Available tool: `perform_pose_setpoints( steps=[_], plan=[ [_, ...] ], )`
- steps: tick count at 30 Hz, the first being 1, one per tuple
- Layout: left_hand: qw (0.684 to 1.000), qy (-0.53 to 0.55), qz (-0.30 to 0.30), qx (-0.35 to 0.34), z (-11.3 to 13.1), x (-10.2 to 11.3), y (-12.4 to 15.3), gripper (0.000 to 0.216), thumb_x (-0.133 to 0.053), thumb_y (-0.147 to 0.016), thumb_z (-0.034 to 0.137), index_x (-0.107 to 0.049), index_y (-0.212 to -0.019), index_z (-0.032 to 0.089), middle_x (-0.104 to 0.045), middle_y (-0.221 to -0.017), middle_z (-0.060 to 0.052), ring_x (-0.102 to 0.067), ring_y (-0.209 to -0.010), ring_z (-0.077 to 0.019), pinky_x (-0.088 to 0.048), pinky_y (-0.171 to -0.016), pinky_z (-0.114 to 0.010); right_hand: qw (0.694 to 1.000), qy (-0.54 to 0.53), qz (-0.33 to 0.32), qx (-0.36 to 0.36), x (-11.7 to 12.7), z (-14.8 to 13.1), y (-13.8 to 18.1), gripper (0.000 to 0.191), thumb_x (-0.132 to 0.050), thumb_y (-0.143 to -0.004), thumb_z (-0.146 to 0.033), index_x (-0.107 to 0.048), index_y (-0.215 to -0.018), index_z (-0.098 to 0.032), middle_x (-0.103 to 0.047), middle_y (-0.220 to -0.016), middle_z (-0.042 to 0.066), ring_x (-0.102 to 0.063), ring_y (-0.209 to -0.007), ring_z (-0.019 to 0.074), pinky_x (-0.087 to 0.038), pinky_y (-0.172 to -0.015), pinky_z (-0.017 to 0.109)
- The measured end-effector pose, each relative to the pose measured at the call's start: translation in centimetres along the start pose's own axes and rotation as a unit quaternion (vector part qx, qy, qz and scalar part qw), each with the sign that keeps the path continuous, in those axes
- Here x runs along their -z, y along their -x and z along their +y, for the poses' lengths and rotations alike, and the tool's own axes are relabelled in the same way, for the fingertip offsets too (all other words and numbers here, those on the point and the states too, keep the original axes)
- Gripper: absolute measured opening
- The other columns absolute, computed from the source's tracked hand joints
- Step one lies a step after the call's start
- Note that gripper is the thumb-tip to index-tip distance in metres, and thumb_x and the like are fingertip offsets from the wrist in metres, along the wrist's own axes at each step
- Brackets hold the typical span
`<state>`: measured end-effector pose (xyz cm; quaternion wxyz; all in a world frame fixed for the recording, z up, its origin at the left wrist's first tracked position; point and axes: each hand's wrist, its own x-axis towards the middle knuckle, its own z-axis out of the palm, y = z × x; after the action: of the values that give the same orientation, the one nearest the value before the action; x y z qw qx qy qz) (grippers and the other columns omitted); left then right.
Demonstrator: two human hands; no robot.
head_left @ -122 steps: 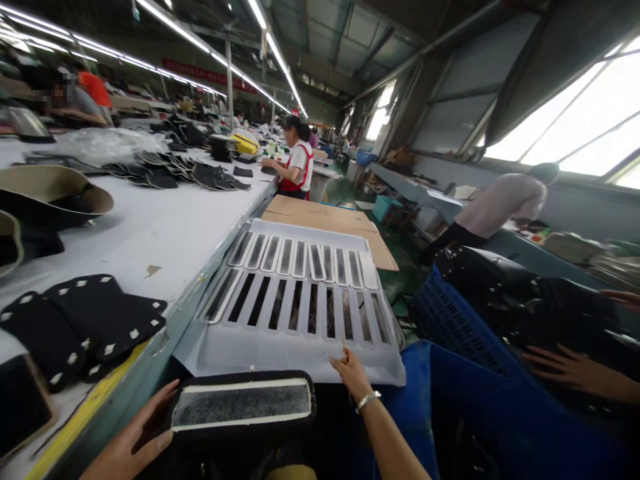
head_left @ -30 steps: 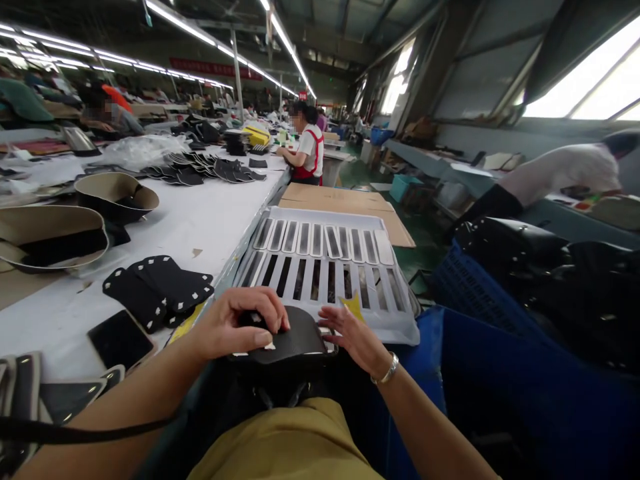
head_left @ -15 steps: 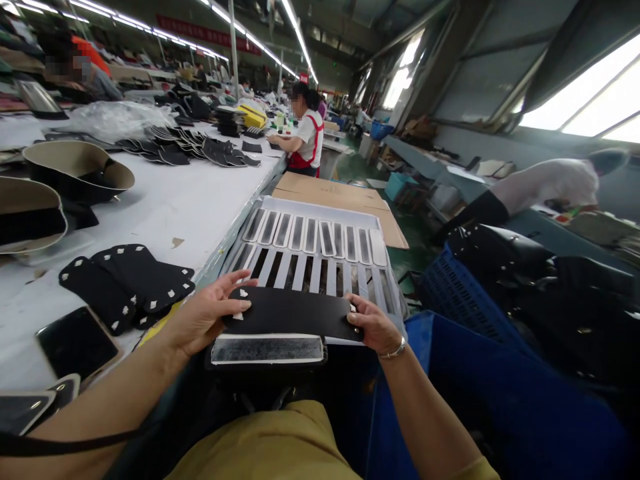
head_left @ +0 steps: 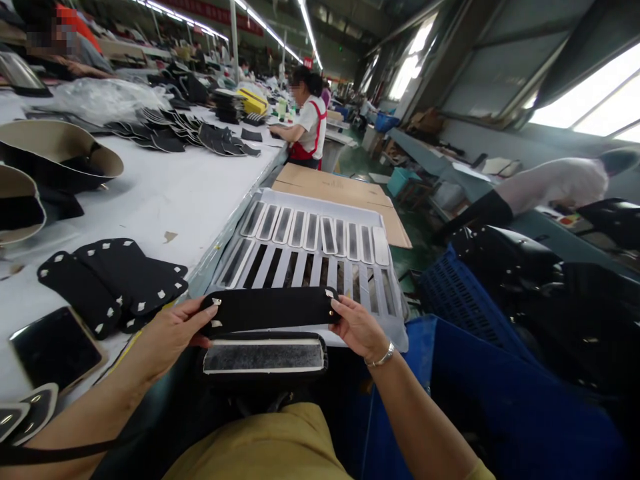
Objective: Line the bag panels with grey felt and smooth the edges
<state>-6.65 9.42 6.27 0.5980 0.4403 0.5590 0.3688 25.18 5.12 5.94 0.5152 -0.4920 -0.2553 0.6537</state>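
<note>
A long black strip (head_left: 270,308) is held flat and level in the air, just in front of the person's body, with small white tabs at both of its rounded ends. The left hand (head_left: 167,331) grasps the left end, with the thumb on top and the fingers (head_left: 203,312) closed under it. The right hand (head_left: 357,327) grasps the right end in the same way, its fingers pinched on the edge, and it has a metal bracelet (head_left: 383,359) on the wrist.

Directly below the strip, very near to it, is a dark padded block (head_left: 264,357) with a grey fuzzy top and pale edges. I cannot tell if the strip touches the block. Below the block the person's yellow trousers (head_left: 270,447) are visible.

Behind the strip lies a white tray (head_left: 310,257) with two rows of long slots, and beyond the tray there is a sheet of cardboard (head_left: 340,193).

To the left is a long white table (head_left: 165,193). On its near part lies a pile of black pieces (head_left: 113,280) with white tabs around the edges, and beside them a dark flat panel (head_left: 55,347).

To the right of the hands stands a blue bin (head_left: 480,400), and behind it a blue crate (head_left: 450,303) with dark goods.

Farther along the table a worker in a red apron (head_left: 310,127) stands, and another person (head_left: 550,183) bends over on the right side.
</note>
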Motion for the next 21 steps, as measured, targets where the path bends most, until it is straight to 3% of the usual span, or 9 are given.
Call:
perform_pose_setpoints(
  steps=[3, 8, 11, 15, 21],
  plan=[
    [0.999, 0.018, -0.035, 0.032, -0.7, 0.4, 0.3, 0.042, -0.078, -0.061, 0.036, -0.066, -0.098, 0.020, -0.064, -0.099, -0.004, -0.061, -0.081, -0.0179, -0.058, -0.054, -0.022, 0.993, 0.118, 0.015, -0.012, 0.9, 0.7, 0.3, 0.026, -0.068, -0.072, -0.041, -0.056, -0.076, -0.018, -0.057, -0.062, -0.004, -0.054, -0.052, 0.0081, -0.044, -0.044, 0.019],
    [0.989, 0.067, -0.043, 0.122, -3.3, 1.1, 2.5, 0.030, -0.077, -0.064, 0.033, -0.067, -0.089, 0.021, -0.066, -0.088, 0.000, -0.063, -0.075, -0.0146, -0.057, -0.064, -0.024, 0.938, 0.344, 0.037, -0.030, 2.6, 4.0, 1.9, 0.038, -0.057, -0.076, -0.053, -0.047, -0.064, -0.019, -0.050, -0.047, -0.005, -0.050, -0.039, 0.0094, -0.035, -0.034, 0.018],
    [0.990, -0.003, -0.067, 0.124, -4.3, 1.3, 3.9, 0.026, -0.070, -0.069, 0.040, -0.067, -0.086, 0.020, -0.066, -0.084, -0.001, -0.063, -0.076, -0.0167, -0.056, -0.062, -0.025, 0.922, 0.382, 0.023, -0.050, 3.3, 5.7, 2.6, 0.040, -0.052, -0.077, -0.057, -0.047, -0.064, -0.020, -0.046, -0.044, -0.006, -0.046, -0.037, 0.0088, -0.032, -0.034, 0.019],
    [0.981, -0.165, -0.057, 0.084, -5.1, 1.4, 4.1, 0.030, -0.059, -0.075, 0.045, -0.063, -0.070, 0.016, -0.056, -0.059, 0.001, -0.057, -0.056, -0.0141, -0.046, -0.043, -0.019, 0.908, 0.410, 0.026, -0.082, 3.9, 6.7, 2.2, 0.042, -0.048, -0.075, -0.062, -0.048, -0.065, -0.021, -0.045, -0.043, -0.006, -0.044, -0.037, 0.0095, -0.032, -0.036, 0.020],
    [0.968, -0.224, -0.024, 0.109, -5.6, 1.8, 2.8, 0.033, -0.052, -0.075, 0.048, -0.055, -0.067, 0.015, -0.045, -0.047, 0.005, -0.043, -0.040, -0.0091, -0.034, -0.036, -0.018, 0.901, 0.417, 0.046, -0.111, 4.0, 7.2, 1.1, 0.045, -0.048, -0.071, -0.066, -0.046, -0.067, -0.022, -0.044, -0.041, -0.005, -0.042, -0.037, 0.0097, -0.029, -0.036, 0.021]
  ],
)
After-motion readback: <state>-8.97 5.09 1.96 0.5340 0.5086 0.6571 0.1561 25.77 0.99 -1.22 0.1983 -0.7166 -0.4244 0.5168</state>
